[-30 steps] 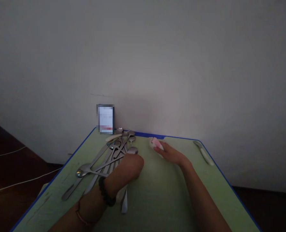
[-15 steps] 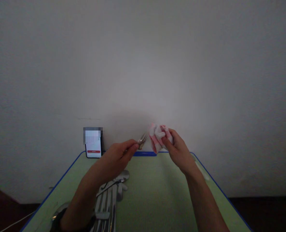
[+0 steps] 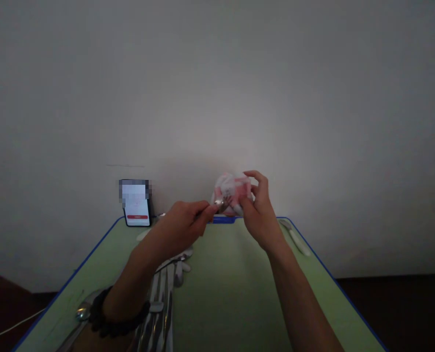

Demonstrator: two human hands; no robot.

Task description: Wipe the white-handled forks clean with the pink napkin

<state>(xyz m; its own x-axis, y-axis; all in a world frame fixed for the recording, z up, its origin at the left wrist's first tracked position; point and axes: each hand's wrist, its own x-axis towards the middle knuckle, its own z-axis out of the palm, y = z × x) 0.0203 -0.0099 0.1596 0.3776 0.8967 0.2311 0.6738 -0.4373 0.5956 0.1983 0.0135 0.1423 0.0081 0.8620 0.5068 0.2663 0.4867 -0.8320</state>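
Note:
My left hand (image 3: 188, 219) is closed on a metal fork (image 3: 221, 203), pinched below its head and held above the table's far edge. In my right hand (image 3: 259, 215) is a crumpled pink and white cloth (image 3: 227, 185), gripped between thumb and fingers. The cloth lies right behind the fork's head, and the tines seem to touch it. Under my left forearm several pieces of metal cutlery (image 3: 162, 293) lie side by side on the green table (image 3: 224, 293), partly hidden by the arm.
A phone (image 3: 136, 203) with a lit screen leans on the wall (image 3: 217, 88) at the far left. A white-handled utensil (image 3: 296, 238) lies near the right edge. A round-bowled spoon (image 3: 83, 311) lies at the left beside my wrist.
The fork and the cloth, apart before, have come together. My right hand has moved left with the cloth and its fingers have shifted. The view has tilted down slightly.

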